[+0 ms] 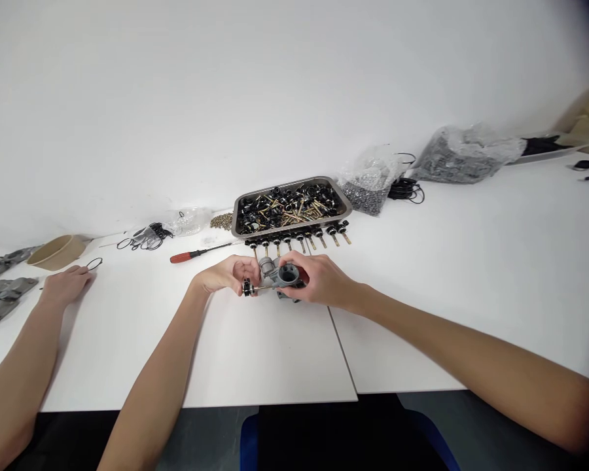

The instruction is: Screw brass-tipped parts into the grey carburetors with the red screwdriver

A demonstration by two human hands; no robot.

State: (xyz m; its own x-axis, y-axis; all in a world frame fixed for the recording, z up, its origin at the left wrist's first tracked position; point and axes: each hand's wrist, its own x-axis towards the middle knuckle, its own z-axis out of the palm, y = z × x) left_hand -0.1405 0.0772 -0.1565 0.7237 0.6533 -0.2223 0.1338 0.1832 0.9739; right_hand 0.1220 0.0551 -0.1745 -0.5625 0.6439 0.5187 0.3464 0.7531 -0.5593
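Note:
My right hand point(319, 278) is closed around a grey metal carburetor body point(269, 267), its round dark bore turned up toward me. Between the thumb and fingers of my left hand point(230, 273) is a black-capped part with a thin brass stem point(248, 287). The stem points right and its end meets the side of the carburetor; how deep it goes in I cannot tell. Just behind my hands lies a row of several similar black-and-brass parts point(321, 237), stems toward me.
A metal tray point(346, 208) heaped with black-and-brass parts stands at the back. Left of it are small brass pieces point(221, 221) and a red-handled screwdriver point(186, 256). Plastic bags point(370, 183) lie to the right. At far left, another person's hand point(67, 286) touches a black ring point(95, 263).

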